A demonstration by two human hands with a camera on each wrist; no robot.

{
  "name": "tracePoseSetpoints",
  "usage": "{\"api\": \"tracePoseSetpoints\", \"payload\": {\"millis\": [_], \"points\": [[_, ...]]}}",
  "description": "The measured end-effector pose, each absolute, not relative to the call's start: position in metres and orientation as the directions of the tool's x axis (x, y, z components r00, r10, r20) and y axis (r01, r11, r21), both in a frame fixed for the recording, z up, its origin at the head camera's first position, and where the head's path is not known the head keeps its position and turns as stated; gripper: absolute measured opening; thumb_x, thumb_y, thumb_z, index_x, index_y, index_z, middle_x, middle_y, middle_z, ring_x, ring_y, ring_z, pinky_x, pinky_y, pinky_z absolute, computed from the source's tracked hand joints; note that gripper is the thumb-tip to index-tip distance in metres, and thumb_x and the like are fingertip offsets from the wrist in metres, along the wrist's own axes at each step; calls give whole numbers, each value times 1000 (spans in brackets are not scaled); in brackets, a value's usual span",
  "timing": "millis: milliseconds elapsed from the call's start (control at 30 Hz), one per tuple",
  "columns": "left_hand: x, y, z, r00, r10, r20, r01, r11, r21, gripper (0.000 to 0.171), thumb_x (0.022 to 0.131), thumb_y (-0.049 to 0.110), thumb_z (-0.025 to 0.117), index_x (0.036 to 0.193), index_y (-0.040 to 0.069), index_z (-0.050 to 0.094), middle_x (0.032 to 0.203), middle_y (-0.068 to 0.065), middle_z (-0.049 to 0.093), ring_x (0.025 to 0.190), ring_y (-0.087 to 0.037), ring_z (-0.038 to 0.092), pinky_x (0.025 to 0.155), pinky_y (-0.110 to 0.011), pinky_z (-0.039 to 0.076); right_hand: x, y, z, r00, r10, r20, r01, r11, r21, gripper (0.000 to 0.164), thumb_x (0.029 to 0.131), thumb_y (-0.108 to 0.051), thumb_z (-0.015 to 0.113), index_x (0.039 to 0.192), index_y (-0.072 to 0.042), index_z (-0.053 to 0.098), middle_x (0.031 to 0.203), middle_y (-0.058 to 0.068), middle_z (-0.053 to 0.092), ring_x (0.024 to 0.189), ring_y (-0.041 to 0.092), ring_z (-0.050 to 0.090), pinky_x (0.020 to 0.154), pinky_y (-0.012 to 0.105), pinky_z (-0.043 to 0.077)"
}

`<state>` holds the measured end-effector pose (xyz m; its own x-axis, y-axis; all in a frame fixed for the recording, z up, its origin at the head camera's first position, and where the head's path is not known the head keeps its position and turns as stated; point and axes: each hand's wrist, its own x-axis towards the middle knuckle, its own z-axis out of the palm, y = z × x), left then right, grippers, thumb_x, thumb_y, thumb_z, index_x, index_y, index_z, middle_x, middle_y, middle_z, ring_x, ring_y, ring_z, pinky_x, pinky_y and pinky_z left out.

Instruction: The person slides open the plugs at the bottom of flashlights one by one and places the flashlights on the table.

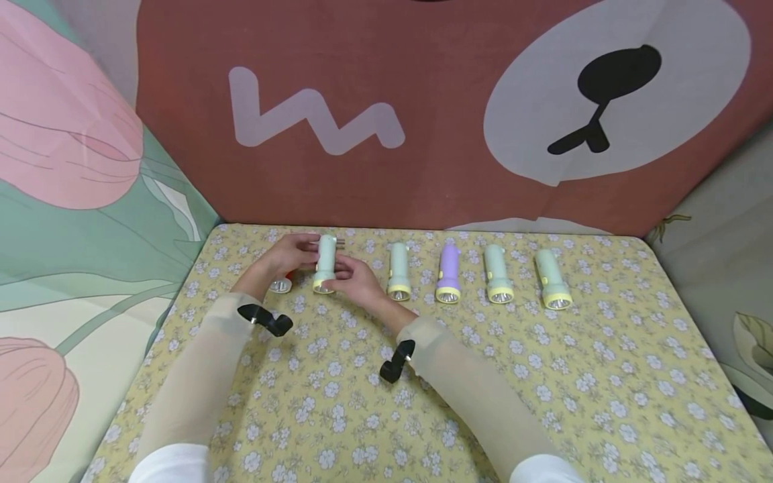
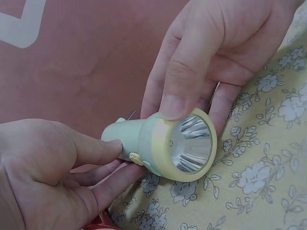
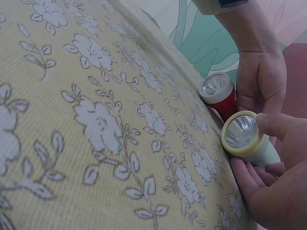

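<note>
A pale green flashlight [image 1: 326, 258] with a yellow rim is held between both hands at the left of the table, its lens facing the near side. My left hand [image 1: 292, 253] pinches the rear of its body between thumb and fingers. At the lens end, my right hand [image 1: 357, 282] grips it, thumb on the yellow rim and fingers beneath, as the left wrist view shows. Thin metal prongs [image 1: 341, 243] stick out beside the rear of the body. A red flashlight [image 3: 224, 103] with a whitish rim lies beside the left hand, mostly hidden by it in the head view.
Rightward in a row lie a green flashlight [image 1: 398, 268], a purple flashlight [image 1: 449, 272], another green flashlight [image 1: 497, 272] and a last green flashlight [image 1: 551, 276], lenses toward the near side. A flowered yellow cloth [image 1: 374, 402] covers the table. A brown printed backdrop [image 1: 435, 174] stands behind.
</note>
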<state>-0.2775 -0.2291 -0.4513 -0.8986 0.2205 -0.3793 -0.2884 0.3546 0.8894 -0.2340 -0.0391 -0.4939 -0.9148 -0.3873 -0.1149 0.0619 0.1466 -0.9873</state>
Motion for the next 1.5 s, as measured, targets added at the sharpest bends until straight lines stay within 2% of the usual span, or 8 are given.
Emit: {"api": "tracePoseSetpoints", "payload": {"millis": [200,600,900,1133,1500], "points": [[-279,-229,-455,-893,212,-396,-312,343,886,60,101,-10,53,155,-9,28,149,-34,41,136,-45,46,109,-45,47,-234,-40,-496,-917,-377,-131,69,175,-982,65,92,-11,78,150,-5,49,133,12,64,115,25,65,89,30,58],[-278,-225,-453,-888,181,-423,-320,417,851,59,101,-8,54,156,-8,30,148,-32,44,134,-44,49,108,-45,49,-235,-41,-496,-908,-388,-157,76,216,-974,62,94,-14,76,150,-6,50,133,10,64,117,24,64,91,31,57],[-275,-225,-447,-883,171,-438,-314,478,820,59,102,1,58,155,-5,33,147,-30,47,126,-41,59,103,-44,53,-235,-43,-496,-906,-378,-191,105,235,-966,64,94,-16,74,151,-4,47,135,11,62,122,25,61,95,33,56],[-279,-223,-449,-870,142,-473,-364,461,809,59,104,-1,55,158,-1,31,151,-26,44,132,-41,53,110,-47,47,-235,-43,-495,-908,-370,-197,113,236,-965,62,95,-17,74,151,-4,47,137,11,62,124,25,60,96,34,56],[-280,-223,-451,-879,139,-456,-350,461,815,59,103,-1,56,157,-1,32,150,-27,46,131,-41,55,109,-47,48,-233,-43,-494,-905,-371,-208,99,291,-951,60,98,-21,71,152,-9,47,133,5,62,118,20,60,90,33,56]]}}
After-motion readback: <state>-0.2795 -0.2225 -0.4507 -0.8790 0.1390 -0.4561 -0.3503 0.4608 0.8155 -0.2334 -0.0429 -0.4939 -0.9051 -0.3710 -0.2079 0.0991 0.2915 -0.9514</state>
